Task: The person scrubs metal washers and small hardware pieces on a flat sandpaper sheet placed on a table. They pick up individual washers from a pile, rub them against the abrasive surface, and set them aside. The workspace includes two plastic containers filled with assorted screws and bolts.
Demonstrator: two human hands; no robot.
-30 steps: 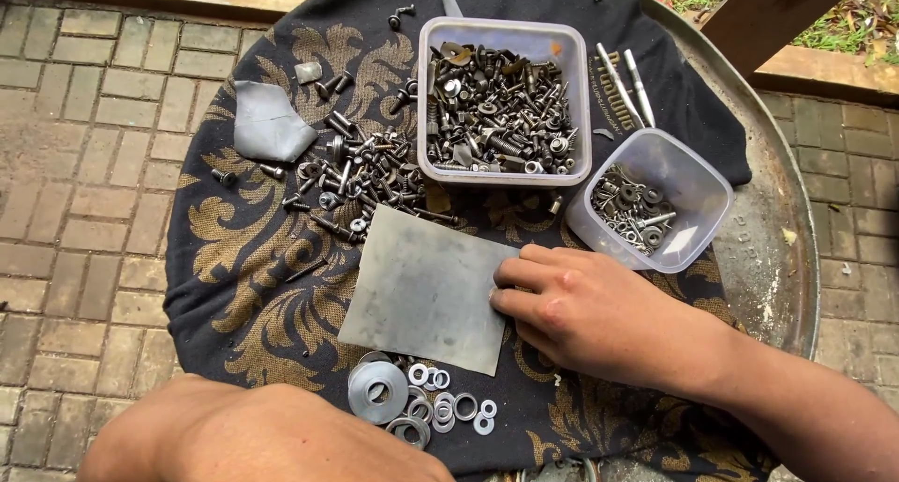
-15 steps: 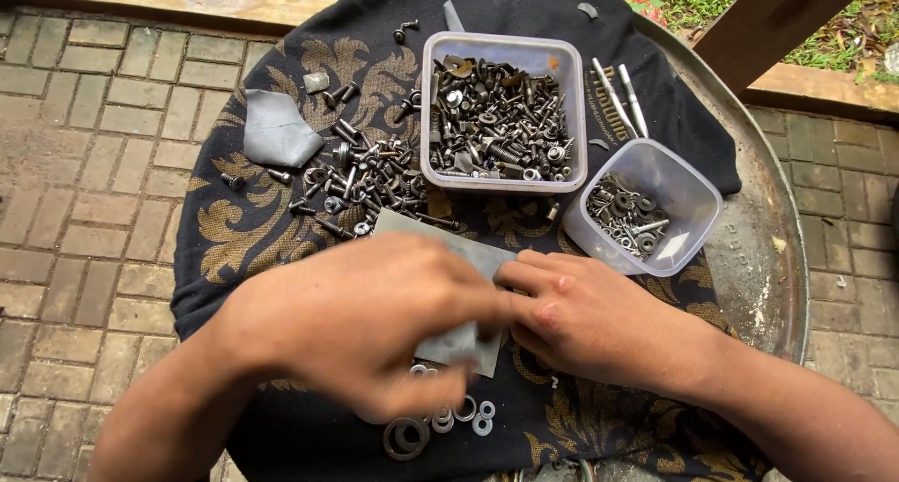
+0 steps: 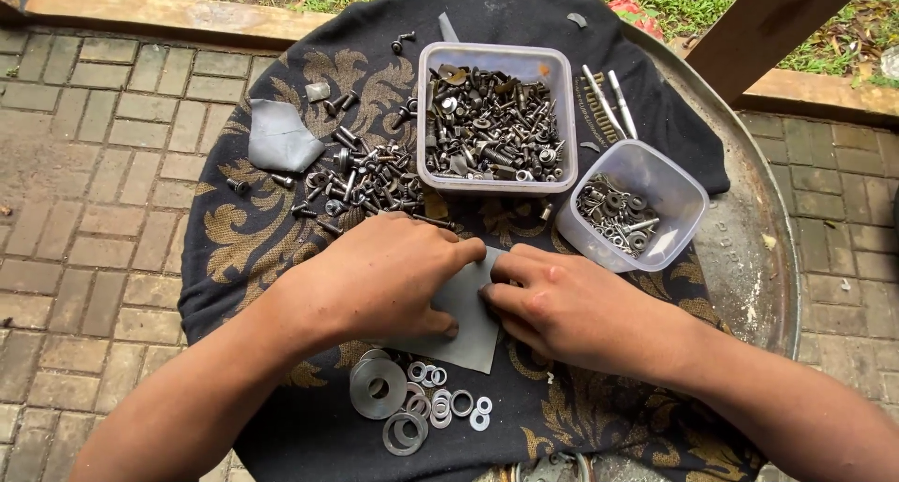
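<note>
Brick paving surrounded your round table [image 3: 749, 257], draped in black cloth [image 3: 243, 229]. Loose bolts [image 3: 365, 177] lay at left. Your left hand [image 3: 375, 281] pressed flat on the grey sheet [image 3: 473, 318] above the washers [image 3: 421, 402]; your right hand [image 3: 562, 304] pinched its edge, near two tubs [image 3: 496, 117].
</note>
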